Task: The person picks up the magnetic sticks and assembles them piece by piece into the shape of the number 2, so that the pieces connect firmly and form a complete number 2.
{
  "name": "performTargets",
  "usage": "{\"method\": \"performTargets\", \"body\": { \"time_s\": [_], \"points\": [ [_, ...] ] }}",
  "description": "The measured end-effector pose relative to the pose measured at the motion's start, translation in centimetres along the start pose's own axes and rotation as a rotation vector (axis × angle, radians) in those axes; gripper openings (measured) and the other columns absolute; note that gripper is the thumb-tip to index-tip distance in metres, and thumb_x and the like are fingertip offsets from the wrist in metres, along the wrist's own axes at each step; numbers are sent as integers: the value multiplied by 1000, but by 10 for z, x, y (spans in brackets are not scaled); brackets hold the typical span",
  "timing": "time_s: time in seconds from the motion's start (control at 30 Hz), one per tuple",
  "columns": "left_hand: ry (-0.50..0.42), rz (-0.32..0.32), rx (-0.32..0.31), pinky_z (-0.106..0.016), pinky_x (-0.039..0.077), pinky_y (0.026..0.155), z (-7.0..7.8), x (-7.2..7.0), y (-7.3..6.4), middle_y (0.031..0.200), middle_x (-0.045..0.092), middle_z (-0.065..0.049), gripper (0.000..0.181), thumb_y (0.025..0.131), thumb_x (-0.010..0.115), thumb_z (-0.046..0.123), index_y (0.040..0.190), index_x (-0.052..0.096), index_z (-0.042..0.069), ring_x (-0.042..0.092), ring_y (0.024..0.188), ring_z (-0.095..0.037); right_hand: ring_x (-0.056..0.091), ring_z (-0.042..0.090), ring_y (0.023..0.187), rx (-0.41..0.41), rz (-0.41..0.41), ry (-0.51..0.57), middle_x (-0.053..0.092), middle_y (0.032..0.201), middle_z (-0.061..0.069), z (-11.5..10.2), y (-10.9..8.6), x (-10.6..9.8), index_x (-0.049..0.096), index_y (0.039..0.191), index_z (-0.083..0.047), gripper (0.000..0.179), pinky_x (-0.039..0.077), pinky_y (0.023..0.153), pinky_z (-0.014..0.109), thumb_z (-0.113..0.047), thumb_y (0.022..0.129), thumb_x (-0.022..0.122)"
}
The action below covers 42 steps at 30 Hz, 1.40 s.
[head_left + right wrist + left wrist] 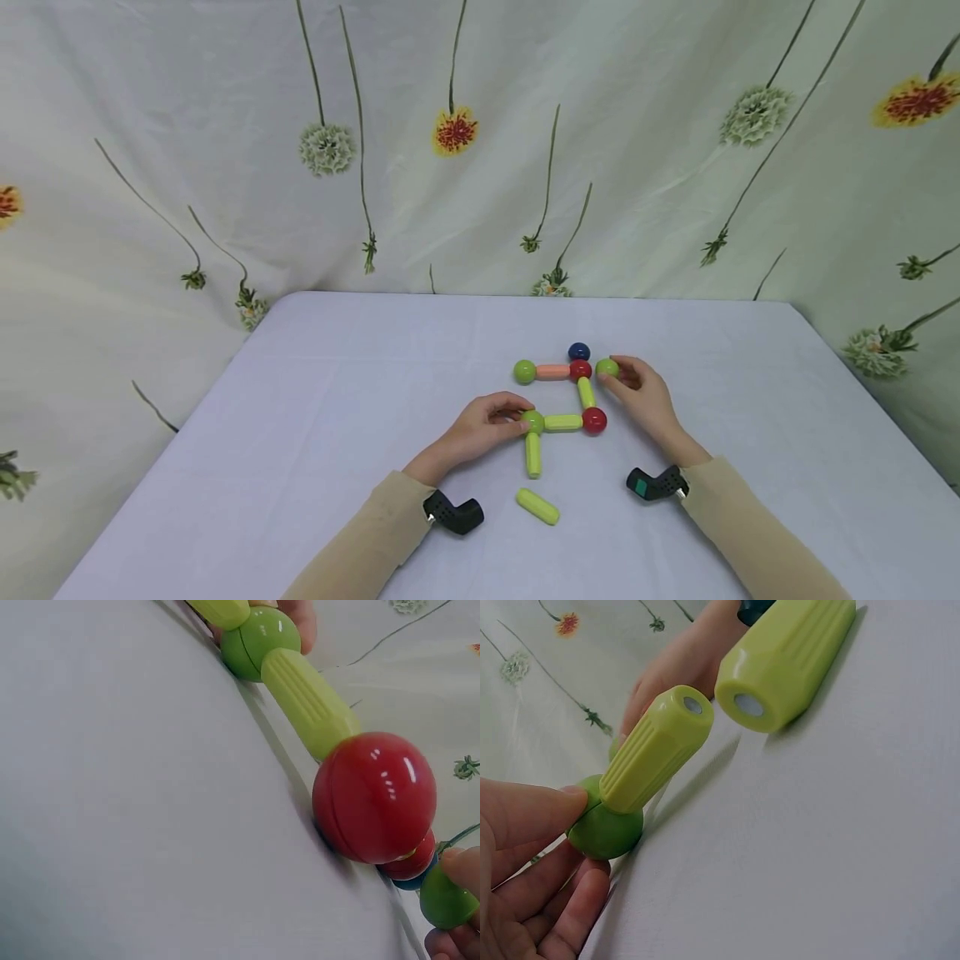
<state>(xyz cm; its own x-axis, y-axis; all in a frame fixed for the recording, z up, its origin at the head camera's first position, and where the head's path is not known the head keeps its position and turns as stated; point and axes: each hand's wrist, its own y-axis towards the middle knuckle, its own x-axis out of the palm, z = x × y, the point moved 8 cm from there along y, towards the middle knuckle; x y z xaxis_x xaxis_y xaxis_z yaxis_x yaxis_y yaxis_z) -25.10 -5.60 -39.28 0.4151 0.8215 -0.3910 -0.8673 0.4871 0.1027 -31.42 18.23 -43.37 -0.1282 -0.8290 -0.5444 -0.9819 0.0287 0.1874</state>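
Observation:
My left hand (486, 427) pinches a green ball (533, 420) between thumb and fingers. From that ball, one yellow-green rod (533, 456) points toward me and another (563, 423) runs right to a red ball (594, 421). A third yellow-green rod (586, 392) leads from there back to a second red ball (581, 371). Behind this sits a blue ball (578, 351); to its left, an orange rod (552, 372) ends at a green ball (524, 372). My right hand (647, 402) holds another green ball (607, 367) close beside the second red ball.
A loose yellow-green rod (537, 506) lies on the white-covered table (337, 467) between my forearms, with a pale magnetic-looking disc (748, 705) in its end. Black wrist devices (453, 512) sit at both cuffs. A flower-print cloth (637, 167) hangs behind the table.

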Motion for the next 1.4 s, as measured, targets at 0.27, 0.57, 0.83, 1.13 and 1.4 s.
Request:
{"method": "performTargets", "body": {
  "time_s": [0.27,0.57,0.83,1.13,1.4],
  "points": [
    [-3,-3,0,-31,47,84,1,0,0,110,62,-15,26,90,60,5,113,61,-4,56,99,-25,53,26,101,7,-30,21,57,115,15,-5,-14,-1,52,128,-2,55,44,88,38,-38,87,66],
    [-13,-6,-12,-28,47,83,0,1,-1,110,62,-15,26,89,60,4,114,61,-5,56,99,-24,55,29,104,48,-89,50,58,116,14,-11,-22,-3,54,123,-4,52,46,91,42,-36,85,69],
    [-5,-5,-1,-31,47,84,1,0,-1,111,62,-15,26,90,60,5,114,61,-4,56,100,-25,57,28,102,6,-150,41,60,114,13,-32,-29,0,56,121,-4,50,48,88,41,-33,84,71],
    [-2,1,2,-31,47,83,0,-1,0,110,62,-15,26,89,60,5,113,62,-4,56,100,-27,60,20,87,-145,-227,76,64,100,7,-68,-46,12,62,114,-5,39,50,74,26,-21,81,75],
    [11,4,2,-31,47,82,-2,-1,1,109,62,-14,26,90,60,6,114,62,-3,56,100,-25,60,17,80,-250,-326,133,64,95,4,-90,-63,24,64,111,-3,36,50,69,24,-16,80,76]
  ]
}}
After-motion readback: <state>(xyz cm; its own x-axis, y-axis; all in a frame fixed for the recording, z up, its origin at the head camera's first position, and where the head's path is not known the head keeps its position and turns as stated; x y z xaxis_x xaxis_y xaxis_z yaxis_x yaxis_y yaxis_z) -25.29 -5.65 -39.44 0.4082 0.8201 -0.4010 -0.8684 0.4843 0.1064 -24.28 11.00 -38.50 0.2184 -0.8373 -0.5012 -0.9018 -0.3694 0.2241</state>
